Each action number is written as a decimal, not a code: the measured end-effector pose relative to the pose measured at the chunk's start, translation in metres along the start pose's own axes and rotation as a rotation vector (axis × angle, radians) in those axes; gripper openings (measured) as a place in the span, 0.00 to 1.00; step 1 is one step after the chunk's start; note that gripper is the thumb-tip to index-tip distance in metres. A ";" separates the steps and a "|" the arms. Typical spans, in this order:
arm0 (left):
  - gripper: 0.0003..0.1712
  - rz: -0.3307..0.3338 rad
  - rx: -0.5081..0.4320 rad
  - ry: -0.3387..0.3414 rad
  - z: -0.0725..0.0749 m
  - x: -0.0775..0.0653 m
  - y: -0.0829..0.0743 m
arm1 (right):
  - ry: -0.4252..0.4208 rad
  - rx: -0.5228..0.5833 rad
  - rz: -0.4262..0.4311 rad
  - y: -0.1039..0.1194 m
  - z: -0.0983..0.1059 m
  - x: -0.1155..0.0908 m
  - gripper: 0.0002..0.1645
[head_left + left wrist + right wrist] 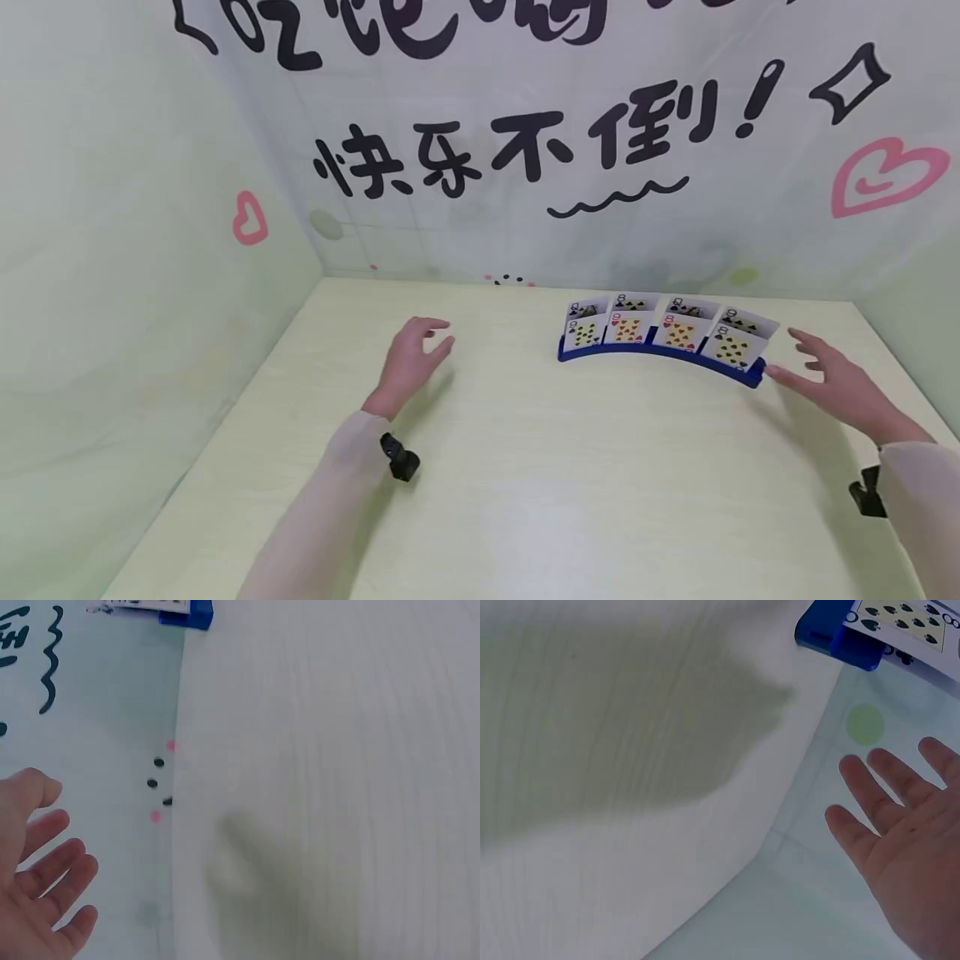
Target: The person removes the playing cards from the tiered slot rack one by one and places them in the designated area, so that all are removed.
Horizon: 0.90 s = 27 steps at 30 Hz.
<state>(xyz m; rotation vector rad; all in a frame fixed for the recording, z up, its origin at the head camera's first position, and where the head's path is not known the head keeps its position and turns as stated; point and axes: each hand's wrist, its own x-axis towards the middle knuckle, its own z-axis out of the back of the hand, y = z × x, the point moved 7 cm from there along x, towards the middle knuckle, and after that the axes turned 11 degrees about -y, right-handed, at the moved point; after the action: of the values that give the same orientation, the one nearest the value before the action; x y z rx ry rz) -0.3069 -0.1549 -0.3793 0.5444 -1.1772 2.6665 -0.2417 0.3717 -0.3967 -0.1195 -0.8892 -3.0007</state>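
A blue curved card holder point(637, 348) stands on the table toward the back right, with several playing cards point(627, 327) upright in two rows. In the front row, an eight of spades point(731, 347) is at the right end. My right hand point(843, 390) hovers beside that end, fingers spread and holding nothing; its thumb tip is close to the holder, and I cannot tell whether they touch. Left of the holder, well apart from it, my left hand point(411, 357) is raised above the table with loosely bent fingers and nothing in them.
The pale table point(510, 467) meets a printed cloth backdrop point(465, 233) with dark lettering behind the cards. More cloth point(112, 292) hangs along the left side. Each wrist carries a small black camera point(401, 458).
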 end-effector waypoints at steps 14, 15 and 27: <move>0.11 0.014 -0.268 0.034 -0.096 0.005 -0.092 | 0.020 0.070 -0.006 -0.002 -0.023 0.012 0.43; 0.10 0.013 -0.278 0.029 -0.100 0.006 -0.097 | 0.011 0.078 -0.006 -0.003 -0.023 0.013 0.42; 0.09 0.019 -0.313 -0.087 -0.121 0.009 -0.113 | -0.006 0.163 -0.073 -0.015 -0.029 0.024 0.36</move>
<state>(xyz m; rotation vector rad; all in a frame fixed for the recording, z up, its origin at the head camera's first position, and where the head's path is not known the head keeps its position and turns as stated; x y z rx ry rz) -0.3126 0.0103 -0.3742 0.6001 -1.5913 2.4243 -0.2683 0.3690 -0.4274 -0.0970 -1.1591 -2.9785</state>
